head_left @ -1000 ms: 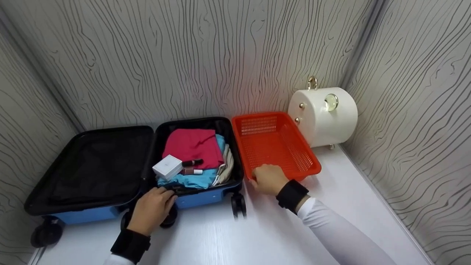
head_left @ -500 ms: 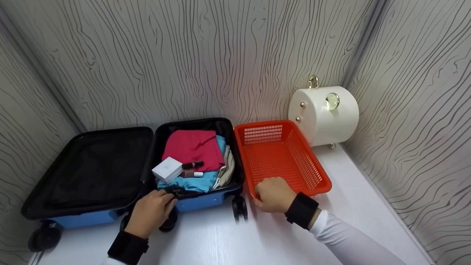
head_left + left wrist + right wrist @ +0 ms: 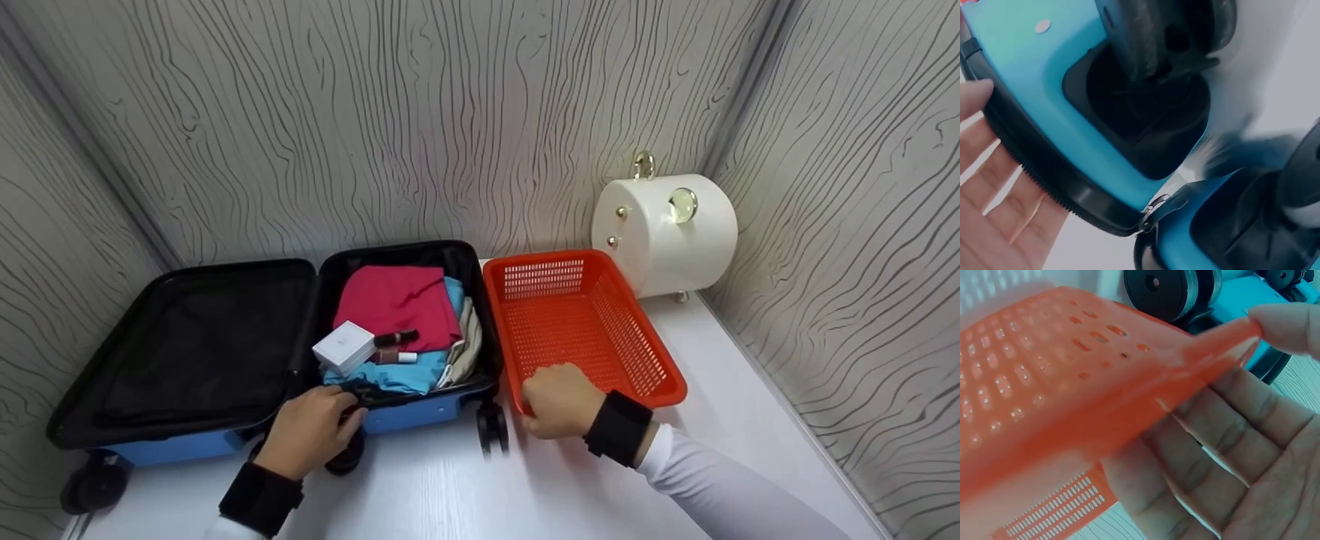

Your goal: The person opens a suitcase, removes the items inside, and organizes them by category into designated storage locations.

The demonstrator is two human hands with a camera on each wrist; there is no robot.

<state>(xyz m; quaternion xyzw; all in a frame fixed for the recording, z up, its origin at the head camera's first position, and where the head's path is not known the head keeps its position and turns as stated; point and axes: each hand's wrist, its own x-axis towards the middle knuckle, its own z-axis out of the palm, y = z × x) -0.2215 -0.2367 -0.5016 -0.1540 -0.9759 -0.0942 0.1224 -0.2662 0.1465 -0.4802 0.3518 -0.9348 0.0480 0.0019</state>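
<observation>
My right hand [image 3: 562,401] grips the near rim of the red plastic basket [image 3: 1129,422], near its left corner. In the right wrist view the thumb lies on one side of the rim and the fingers on the other. The left hand [image 3: 311,431] holds the near edge of the blue suitcase [image 3: 416,414], by the hinge between its two halves. Its thumb [image 3: 974,93] touches the black zip edge in the left wrist view, with the fingers behind it. Folded pink cloth [image 3: 397,304], blue cloth [image 3: 397,373], a white box [image 3: 345,346] and two small cosmetic containers [image 3: 396,355] lie in the right half.
The suitcase's black-lined left half [image 3: 202,337] lies open. Black wheels [image 3: 491,427] stick out at the near side. Behind and right of the basket, a white cylindrical case [image 3: 675,240] with gold fittings stands near wood-patterned walls [image 3: 420,127].
The basket has come nearer to me and slightly right with my right hand on its rim, mostly in the first half second. My left hand has stayed at the suitcase edge.
</observation>
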